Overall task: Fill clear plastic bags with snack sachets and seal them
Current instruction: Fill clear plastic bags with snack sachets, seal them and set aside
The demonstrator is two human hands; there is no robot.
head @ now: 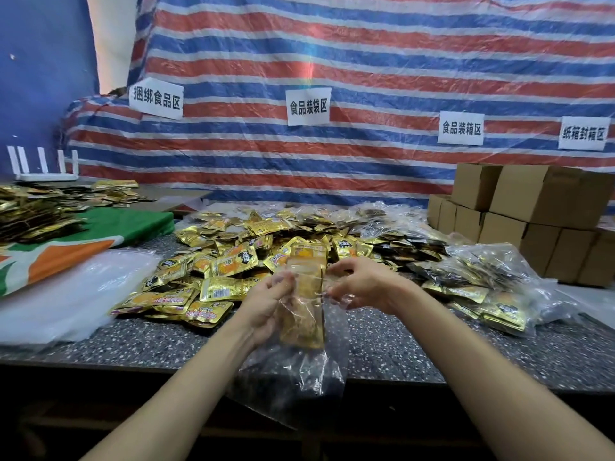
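Note:
A clear plastic bag (309, 371) hangs over the table's front edge, held up between both hands. My left hand (266, 304) grips the bag's left side near its mouth. My right hand (359, 281) pinches the right side of the mouth. Gold snack sachets (304, 314) stand inside the bag, and their tops reach up to the opening. Behind the hands, a big heap of loose gold sachets (233, 261) covers the speckled table (416, 344).
A stack of empty clear bags (66, 294) lies at the left, beside a green and orange cloth (109, 234) bearing more sachets. Filled bags (482, 287) sit at the right. Cardboard boxes (532, 221) are stacked at the far right. A striped tarpaulin hangs behind.

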